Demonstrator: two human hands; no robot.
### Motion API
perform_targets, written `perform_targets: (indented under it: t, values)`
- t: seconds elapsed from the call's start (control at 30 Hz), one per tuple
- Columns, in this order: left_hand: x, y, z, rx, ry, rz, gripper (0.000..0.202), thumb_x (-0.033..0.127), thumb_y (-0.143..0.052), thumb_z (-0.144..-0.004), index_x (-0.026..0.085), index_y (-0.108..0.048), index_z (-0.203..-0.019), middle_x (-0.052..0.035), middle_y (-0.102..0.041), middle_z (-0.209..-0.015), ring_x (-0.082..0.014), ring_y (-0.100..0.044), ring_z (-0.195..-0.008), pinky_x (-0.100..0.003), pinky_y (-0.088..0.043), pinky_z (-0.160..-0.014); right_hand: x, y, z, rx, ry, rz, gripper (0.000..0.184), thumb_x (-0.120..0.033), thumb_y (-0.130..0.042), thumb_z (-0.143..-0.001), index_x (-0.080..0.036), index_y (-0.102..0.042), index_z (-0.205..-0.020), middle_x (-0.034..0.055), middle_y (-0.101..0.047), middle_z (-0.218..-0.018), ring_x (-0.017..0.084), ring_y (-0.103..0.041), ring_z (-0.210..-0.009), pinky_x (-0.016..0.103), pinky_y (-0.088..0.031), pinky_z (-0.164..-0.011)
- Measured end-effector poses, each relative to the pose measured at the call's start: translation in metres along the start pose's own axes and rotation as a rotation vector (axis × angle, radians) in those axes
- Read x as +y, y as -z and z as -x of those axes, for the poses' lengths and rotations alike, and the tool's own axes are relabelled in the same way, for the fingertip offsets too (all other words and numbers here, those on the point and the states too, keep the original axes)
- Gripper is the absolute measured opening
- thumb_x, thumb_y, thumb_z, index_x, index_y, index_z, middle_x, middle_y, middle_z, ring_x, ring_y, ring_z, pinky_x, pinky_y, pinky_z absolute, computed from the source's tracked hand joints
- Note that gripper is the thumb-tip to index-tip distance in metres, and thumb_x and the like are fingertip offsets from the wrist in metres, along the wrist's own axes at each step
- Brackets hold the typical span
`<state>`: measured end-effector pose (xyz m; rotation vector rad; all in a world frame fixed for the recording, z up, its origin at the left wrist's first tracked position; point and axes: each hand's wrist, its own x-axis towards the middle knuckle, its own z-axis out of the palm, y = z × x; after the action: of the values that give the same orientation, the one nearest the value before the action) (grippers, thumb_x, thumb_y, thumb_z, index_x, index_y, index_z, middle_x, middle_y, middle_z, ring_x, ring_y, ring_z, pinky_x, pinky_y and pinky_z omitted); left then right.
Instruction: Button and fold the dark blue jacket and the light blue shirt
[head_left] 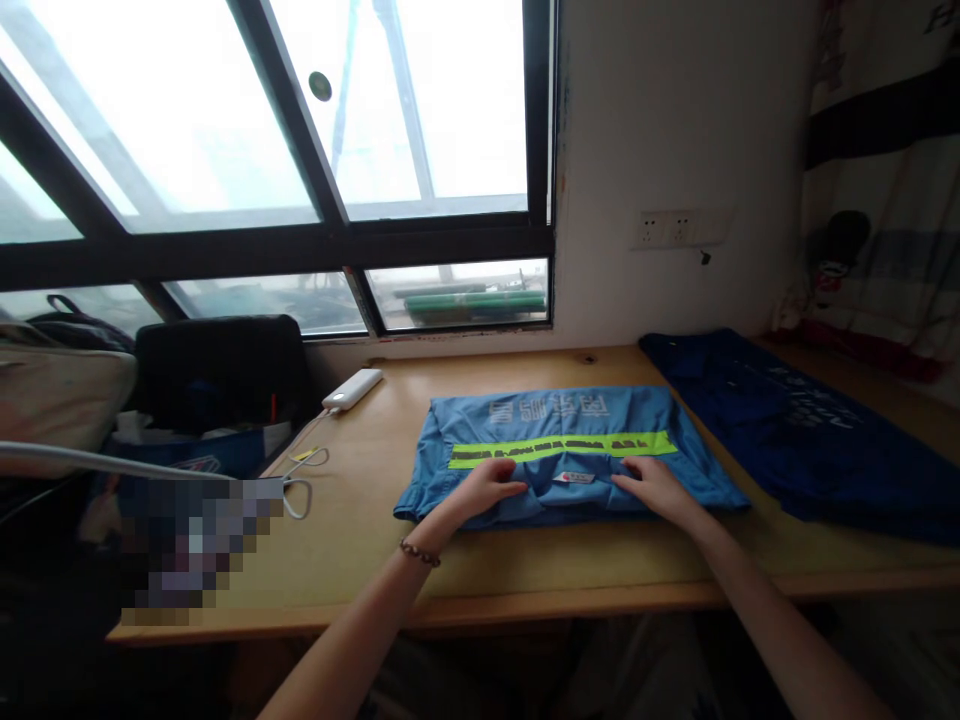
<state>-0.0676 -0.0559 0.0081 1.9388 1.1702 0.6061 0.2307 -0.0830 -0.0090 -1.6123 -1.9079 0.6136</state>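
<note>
A light blue work jacket (592,408) lies folded into a wide rectangle on the wooden table. A neon yellow-green band with worn grey patches crosses it, and pale upside-down characters run above the band. A small white label (573,478) shows on the near part. My left hand (491,488) pinches the cloth left of the label, thumb pointing inward. On the label's other side, my right hand (656,488) pinches the same layer. The fabric between them is bunched and slightly raised. My fingertips are partly hidden in the folds.
A dark blue garment (780,430) lies at the right of the table (337,570). A white power bank (354,389) with a cable (300,480) is at the left, near a blurred-out object. Bags (217,365) stand beyond the left edge. A window and wall socket (666,229) are behind.
</note>
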Motion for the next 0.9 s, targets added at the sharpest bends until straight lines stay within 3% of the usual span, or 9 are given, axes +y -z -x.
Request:
perform_targets:
  t: [0.1, 0.17, 0.27, 0.4, 0.63, 0.7, 0.77, 0.83, 0.9]
  values:
    - [-0.009, 0.001, -0.016, 0.154, 0.115, 0.248, 0.037, 0.047, -0.062, -0.062, 0.015, -0.057, -0.079, -0.0005, -0.057, -0.068, -0.0143, -0.053, -0.066, -0.023, -0.04, -0.057, 0.009, 0.0, -0.01, 0.051, -0.039, -0.008, 0.026, -0.035, -0.044, -0.077, -0.016, -0.062, -0.078, 0.0049, -0.065, -0.077, 0.019, -0.058, -0.073, 0.026, -0.041, -0.064]
    - [-0.018, -0.001, -0.027, 0.207, 0.152, 0.279, 0.04, 0.048, -0.061, -0.061, 0.014, -0.058, -0.082, -0.002, -0.059, -0.072, -0.0163, -0.054, -0.07, -0.024, -0.041, -0.06, 0.014, -0.004, -0.018, 0.06, -0.095, 0.061, 0.027, -0.033, -0.041, -0.08, -0.016, -0.061, -0.078, 0.0068, -0.065, -0.079, 0.019, -0.058, -0.076, 0.026, -0.04, -0.066]
    - [-0.035, -0.006, -0.04, 0.226, 0.122, 0.106, 0.035, 0.049, -0.057, -0.064, 0.014, -0.058, -0.072, -0.0011, -0.058, -0.068, -0.0175, -0.053, -0.069, -0.026, -0.039, -0.062, 0.018, -0.014, -0.025, 0.055, -0.166, 0.186, 0.031, -0.033, -0.037, -0.083, -0.015, -0.06, -0.076, 0.0103, -0.065, -0.081, 0.02, -0.059, -0.08, 0.026, -0.039, -0.068]
    - [-0.047, -0.011, -0.042, 0.285, 0.097, -0.104, 0.036, 0.05, -0.05, -0.069, 0.014, -0.056, -0.065, 0.0002, -0.054, -0.062, -0.0167, -0.051, -0.065, -0.025, -0.037, -0.059, 0.012, -0.017, -0.028, 0.077, -0.137, 0.296, 0.034, -0.039, -0.036, -0.086, -0.017, -0.06, -0.077, 0.0102, -0.065, -0.082, 0.02, -0.059, -0.082, 0.025, -0.038, -0.069]
    - [-0.025, -0.009, -0.016, 0.465, 0.102, -0.369, 0.039, 0.052, -0.042, -0.078, 0.016, -0.054, -0.09, -0.0009, -0.056, -0.065, -0.0164, -0.053, -0.061, -0.027, -0.038, -0.059, -0.005, -0.017, -0.029, 0.082, -0.007, 0.475, 0.036, -0.046, -0.031, -0.088, -0.021, -0.058, -0.087, 0.0056, -0.064, -0.079, 0.019, -0.059, -0.075, 0.026, -0.038, -0.062]
    - [-0.015, -0.009, -0.009, 0.571, -0.007, -0.522, 0.036, 0.046, -0.043, -0.081, 0.017, -0.052, -0.099, -0.0059, -0.059, -0.081, -0.0197, -0.055, -0.075, -0.032, -0.041, -0.069, -0.01, -0.022, -0.026, 0.182, 0.021, 0.539, 0.033, -0.043, -0.035, -0.087, -0.019, -0.057, -0.089, 0.0077, -0.062, -0.082, 0.02, -0.058, -0.076, 0.028, -0.04, -0.064]
    - [-0.005, -0.01, -0.003, 0.615, -0.215, -0.633, 0.03, 0.038, -0.043, -0.083, 0.017, -0.051, -0.104, -0.01, -0.057, -0.1, -0.0224, -0.052, -0.094, -0.037, -0.039, -0.082, -0.02, -0.023, -0.018, 0.312, 0.144, 0.559, 0.027, -0.038, -0.04, -0.087, -0.016, -0.056, -0.094, 0.011, -0.06, -0.089, 0.022, -0.055, -0.084, 0.032, -0.041, -0.072]
    - [0.005, -0.012, 0.001, 0.505, -0.464, -0.696, 0.026, 0.031, -0.041, -0.085, 0.018, -0.051, -0.105, -0.0095, -0.055, -0.108, -0.022, -0.047, -0.105, -0.038, -0.035, -0.089, -0.033, -0.022, -0.006, 0.345, 0.337, 0.509, 0.023, -0.031, -0.042, -0.086, -0.017, -0.055, -0.099, 0.0116, -0.058, -0.095, 0.024, -0.052, -0.091, 0.037, -0.04, -0.08]
    - [0.012, -0.017, 0.004, 0.302, -0.662, -0.731, 0.026, 0.03, -0.041, -0.085, 0.019, -0.051, -0.107, -0.0075, -0.056, -0.108, -0.0202, -0.046, -0.106, -0.036, -0.035, -0.091, -0.046, -0.021, 0.007, 0.248, 0.504, 0.435, 0.02, -0.029, -0.046, -0.084, -0.02, -0.055, -0.1, 0.0089, -0.058, -0.096, 0.023, -0.05, -0.094, 0.038, -0.039, -0.084]
